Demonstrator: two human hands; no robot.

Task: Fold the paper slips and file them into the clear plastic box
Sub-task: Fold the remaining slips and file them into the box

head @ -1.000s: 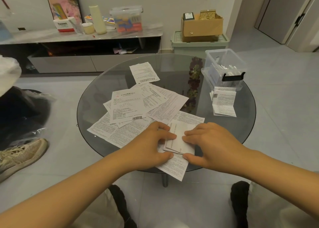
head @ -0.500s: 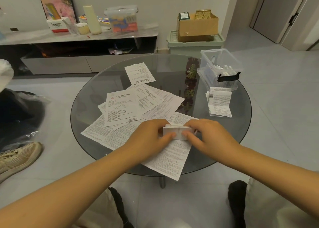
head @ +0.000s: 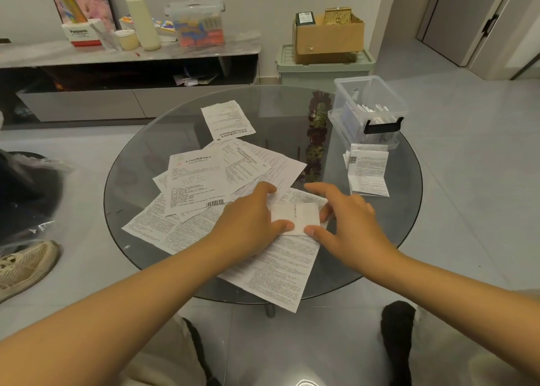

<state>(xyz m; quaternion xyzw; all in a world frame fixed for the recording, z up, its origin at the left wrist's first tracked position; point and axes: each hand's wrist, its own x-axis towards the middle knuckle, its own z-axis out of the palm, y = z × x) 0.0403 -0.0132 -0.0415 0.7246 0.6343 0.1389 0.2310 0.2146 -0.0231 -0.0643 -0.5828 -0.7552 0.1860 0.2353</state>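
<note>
One round dark glass table [head: 140, 163] is taken as the landmark. Roughly seven or eight unfolded white printed paper slips [head: 198, 181] are spread overlapping across its middle and near side; an exact count cannot be made because of the overlap. One more unfolded slip [head: 226, 119] lies alone toward the far side.

One small folded white paper slip [head: 295, 217] is held flat on the near-centre pile. It is pinched at its left edge by the left hand [head: 248, 219], thumb on the near corner and fingers curled over the far edge. The right hand [head: 347, 222] is set on its right edge: thumb on the near corner, index finger stretched out and apart from the others, remaining fingers curled at the slip's right side.

One clear plastic box [head: 366, 93] with a black latch stands at the table's right far edge, lid off and seated under it. Folded white slips are stood upright inside; their number cannot be told. One small stack of partly folded printed slips [head: 369, 169] lies just in front of the box.

Beyond the table, one brown cardboard box [head: 328, 39] sits on one pale green plastic bin [head: 324, 67]. One clear lidded tub [head: 198, 23] of coloured items rests on a low TV cabinet [head: 128, 55].
</note>
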